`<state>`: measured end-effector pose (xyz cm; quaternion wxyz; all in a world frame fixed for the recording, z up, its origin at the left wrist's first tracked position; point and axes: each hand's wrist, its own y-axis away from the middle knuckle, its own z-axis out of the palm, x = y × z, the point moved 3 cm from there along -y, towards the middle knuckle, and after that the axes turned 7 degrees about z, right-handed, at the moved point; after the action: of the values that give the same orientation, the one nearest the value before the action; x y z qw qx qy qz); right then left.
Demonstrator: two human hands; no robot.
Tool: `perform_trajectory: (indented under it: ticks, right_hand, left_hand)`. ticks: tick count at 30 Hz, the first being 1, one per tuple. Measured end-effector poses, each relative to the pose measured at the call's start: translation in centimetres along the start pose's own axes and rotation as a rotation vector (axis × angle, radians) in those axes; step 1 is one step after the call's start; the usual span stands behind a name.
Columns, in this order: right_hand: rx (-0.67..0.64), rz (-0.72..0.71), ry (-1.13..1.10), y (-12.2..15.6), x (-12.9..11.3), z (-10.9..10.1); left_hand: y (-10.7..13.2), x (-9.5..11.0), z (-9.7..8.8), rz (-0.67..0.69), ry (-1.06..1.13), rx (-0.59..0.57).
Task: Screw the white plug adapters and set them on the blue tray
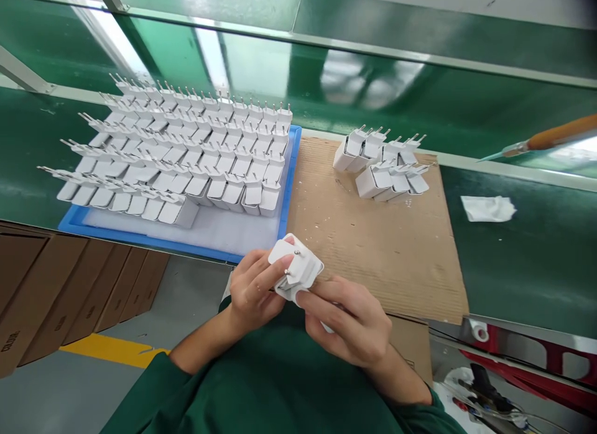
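Both my hands hold a white plug adapter (298, 267) with two metal pins, close to my chest at the table's front edge. My left hand (252, 291) grips its left side with fingers wrapped round it. My right hand (351, 325) is closed under its lower right side, and a bit of something white shows beneath its fingers. Just beyond lies a sheet of brown cardboard (373, 247) on the green table.
A blue tray (290, 173) at left holds several rows of white adapters (186, 154). A smaller cluster of adapters (382, 166) stands on the cardboard's far side. A crumpled white cloth (487, 207) and an orange-handled tool (545, 138) lie at right. Brown cartons (60, 297) stand on the floor at left.
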<state>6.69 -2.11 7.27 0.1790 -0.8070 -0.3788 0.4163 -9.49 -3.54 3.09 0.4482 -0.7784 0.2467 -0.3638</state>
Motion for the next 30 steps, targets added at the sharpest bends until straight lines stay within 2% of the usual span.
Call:
perform_trajectory:
  ticks: [2,7,18,24,26,30]
  right_hand:
    - [0.023,0.008,0.021,-0.1,-0.1,-0.4]
    - [-0.028,-0.007,-0.014,-0.7,-0.3,-0.1]
    - [-0.015,0.011,-0.15,-1.2,0.0,1.1]
    - [-0.172,-0.075,-0.052,-1.8,0.2,0.6]
    - [-0.132,-0.112,0.017,-1.8,0.2,0.2]
    - [0.026,-0.043,0.12,-1.4,0.4,-0.2]
  left_hand:
    - [0.0,0.0,0.1,-0.009,0.036,0.014]
    - [0.3,-0.3,0.0,-0.017,0.05,0.024]
    - [-0.4,-0.8,-0.5,0.054,-0.175,0.025]
    - [0.1,-1.1,-0.5,0.017,-0.148,-0.02]
    - [0.1,-1.1,-0.4,0.008,-0.125,-0.025]
    - [-0.2,-1.2,-0.2,-0.016,-0.065,-0.018]
